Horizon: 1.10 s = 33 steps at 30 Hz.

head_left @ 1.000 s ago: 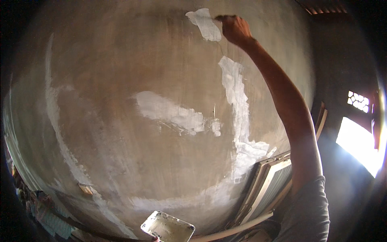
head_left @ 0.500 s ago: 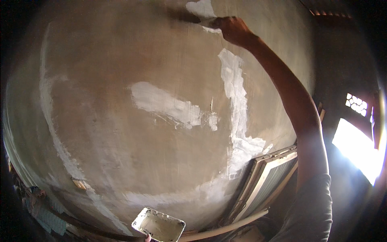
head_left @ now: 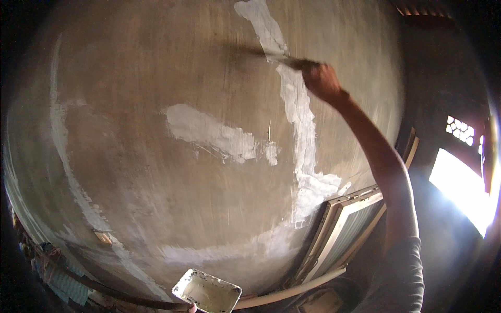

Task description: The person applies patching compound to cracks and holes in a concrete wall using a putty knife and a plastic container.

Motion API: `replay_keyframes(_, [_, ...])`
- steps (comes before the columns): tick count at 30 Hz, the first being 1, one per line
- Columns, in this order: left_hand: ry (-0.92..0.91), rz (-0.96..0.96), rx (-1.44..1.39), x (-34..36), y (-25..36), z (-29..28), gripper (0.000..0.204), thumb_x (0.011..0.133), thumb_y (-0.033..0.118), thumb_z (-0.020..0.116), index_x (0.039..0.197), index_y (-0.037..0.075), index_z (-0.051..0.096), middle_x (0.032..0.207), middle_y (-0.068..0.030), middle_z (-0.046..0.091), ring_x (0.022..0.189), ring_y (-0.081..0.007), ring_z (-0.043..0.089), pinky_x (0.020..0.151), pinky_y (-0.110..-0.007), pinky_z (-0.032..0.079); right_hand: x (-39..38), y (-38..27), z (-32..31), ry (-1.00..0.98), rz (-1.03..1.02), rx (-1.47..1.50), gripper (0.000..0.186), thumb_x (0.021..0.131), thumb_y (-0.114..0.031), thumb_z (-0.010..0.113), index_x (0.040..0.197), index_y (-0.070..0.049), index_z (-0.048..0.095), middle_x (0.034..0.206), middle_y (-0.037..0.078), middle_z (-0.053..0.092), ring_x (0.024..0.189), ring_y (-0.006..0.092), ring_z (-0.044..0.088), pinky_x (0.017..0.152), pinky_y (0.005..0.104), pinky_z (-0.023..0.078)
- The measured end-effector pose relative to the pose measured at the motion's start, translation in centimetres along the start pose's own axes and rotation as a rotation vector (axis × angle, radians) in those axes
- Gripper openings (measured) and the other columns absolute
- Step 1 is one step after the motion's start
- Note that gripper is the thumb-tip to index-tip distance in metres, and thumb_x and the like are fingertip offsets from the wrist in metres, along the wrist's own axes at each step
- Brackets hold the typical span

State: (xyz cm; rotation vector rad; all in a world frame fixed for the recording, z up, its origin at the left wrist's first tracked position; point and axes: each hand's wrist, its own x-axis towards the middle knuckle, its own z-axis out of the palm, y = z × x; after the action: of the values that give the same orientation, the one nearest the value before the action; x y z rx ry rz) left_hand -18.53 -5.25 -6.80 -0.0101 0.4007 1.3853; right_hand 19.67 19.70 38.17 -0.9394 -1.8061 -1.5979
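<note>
My right hand (head_left: 322, 82) is raised high and closed round the handle of a putty knife (head_left: 293, 62). The thin blade lies against the brown-grey wall (head_left: 130, 161), across a vertical strip of wet white filler (head_left: 300, 117). The strip now runs from the top of the view down towards some frames. At the lower edge my left hand (head_left: 192, 308) holds a shallow rectangular tray (head_left: 183, 283) with pale filler smeared on its inside. Only a fingertip of that hand shows at the tray's edge; the other fingers are hidden.
A white smear (head_left: 211, 133) marks the middle of the wall, near a small crack. Wooden frames (head_left: 342, 224) lean at the lower right, above a pale pole (head_left: 292, 295). Bright window light (head_left: 459, 188) enters at right. Clutter (head_left: 62, 279) lies lower left.
My right hand has moved down and slightly right with the putty knife. Filler now covers the former gap between the upper patch and the lower strip. The tray has hardly moved.
</note>
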Motion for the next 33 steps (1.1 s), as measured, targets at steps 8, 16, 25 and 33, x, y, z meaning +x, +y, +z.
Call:
replay_keyframes(8, [-0.118, 0.351, 0.869, -1.5, -0.9, 0.6, 0.05, 0.084, 0.008, 0.051, 0.126, -0.006, 0.027, 0.121, -0.0205, 0.041, 0.106, -0.0247, 0.045, 0.089, -0.035, 0.037, 16.4, 2.9, 0.1, 0.23, 0.007, -0.105, 0.03, 0.072, -0.004, 0.048, 0.098, -0.012, 0.06, 0.091, 0.013, 0.062, 0.082, 0.0273, 0.06, 0.066, 0.0372, 0.049])
replay_keyframes(16, [-0.115, 0.495, 0.871, -1.6, -1.5, -0.2, 0.051, 0.084, 0.01, 0.052, 0.125, -0.007, 0.028, 0.119, -0.0214, 0.042, 0.106, -0.0248, 0.045, 0.089, -0.036, 0.037, 15.1, -0.1, -0.1, -0.028, -0.038, -0.191, 0.036, 0.073, 0.002, 0.045, 0.101, -0.014, 0.061, 0.098, 0.01, 0.06, 0.082, 0.0265, 0.06, 0.07, 0.036, 0.05])
replay_keyframes(25, [-0.078, 0.306, 0.746, -0.7, -1.6, 0.8, 0.053, 0.083, 0.008, 0.052, 0.126, -0.006, 0.026, 0.119, -0.0217, 0.042, 0.106, -0.0247, 0.045, 0.089, -0.035, 0.038, -0.7, 0.4, 0.8, -0.074, -0.248, -0.148, 0.023, 0.071, 0.001, 0.052, 0.092, -0.004, 0.059, 0.086, 0.013, 0.061, 0.078, 0.0226, 0.061, 0.065, 0.0323, 0.051])
replay_keyframes(33, [0.011, 0.118, 0.358, -0.4, -1.2, 1.4, 0.054, 0.083, 0.007, 0.053, 0.127, -0.006, 0.024, 0.119, -0.0214, 0.042, 0.106, -0.0246, 0.045, 0.089, -0.035, 0.038, 7.0, 3.4, -2.3, 0.056, 0.029, -0.082, 0.035, 0.074, 0.0, 0.045, 0.104, -0.014, 0.059, 0.1, 0.008, 0.06, 0.079, 0.024, 0.062, 0.065, 0.0347, 0.051])
